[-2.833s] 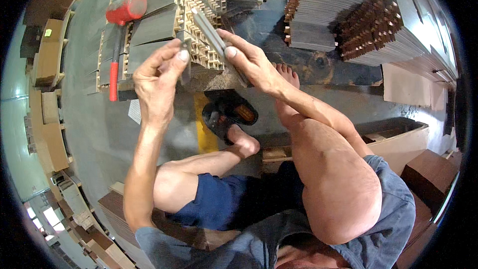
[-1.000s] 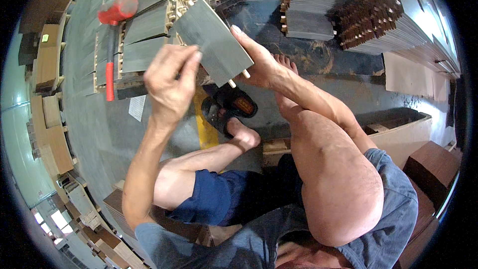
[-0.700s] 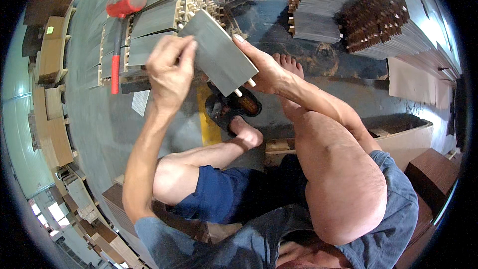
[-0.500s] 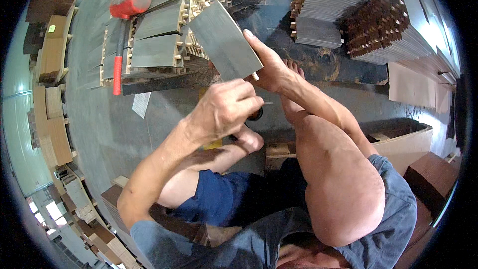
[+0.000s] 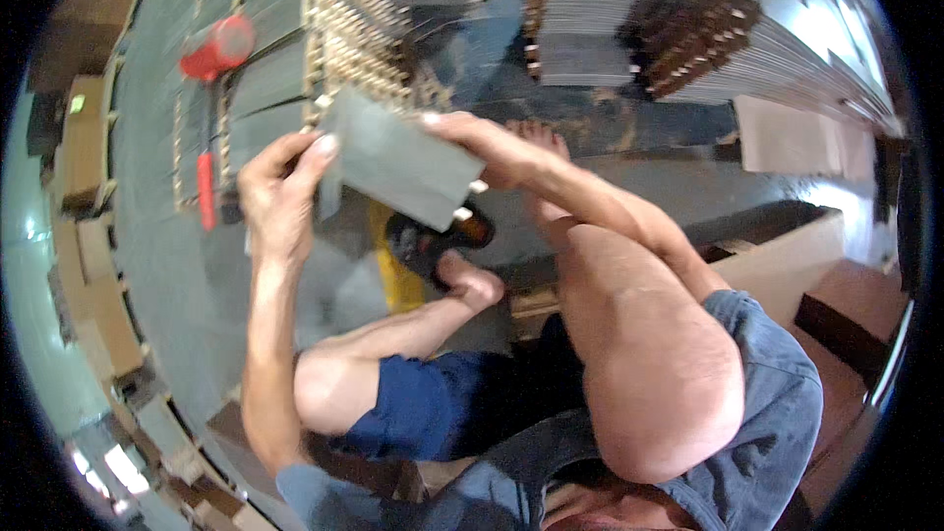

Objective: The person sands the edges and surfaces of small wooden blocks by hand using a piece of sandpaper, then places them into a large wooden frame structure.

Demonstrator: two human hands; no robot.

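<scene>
My right hand (image 5: 497,152) grips a grey rectangular panel (image 5: 408,157) along its far edge, with the thumb on top. Two short pale wooden dowels (image 5: 462,214) stick out of the panel's right end. At the panel's left end is my left hand (image 5: 280,192), its thumb and fingers pinched together. Blur hides what lies between those fingertips. The panel is tilted and held above the floor, over my foot in a dark shoe (image 5: 418,241).
A red-headed mallet (image 5: 218,47) lies on stacked grey panels at the left. Further dowelled panels (image 5: 354,29) rise ahead. Brown-edged stacks (image 5: 688,29) stand at the far right, an open box (image 5: 787,246) nearer. Yellow tape (image 5: 398,270) marks the floor.
My left hand has moved left, from the panel's near end to its left end. The panel has shifted left and turned, and its dowelled end shows two dowels. The view has shifted too.
</scene>
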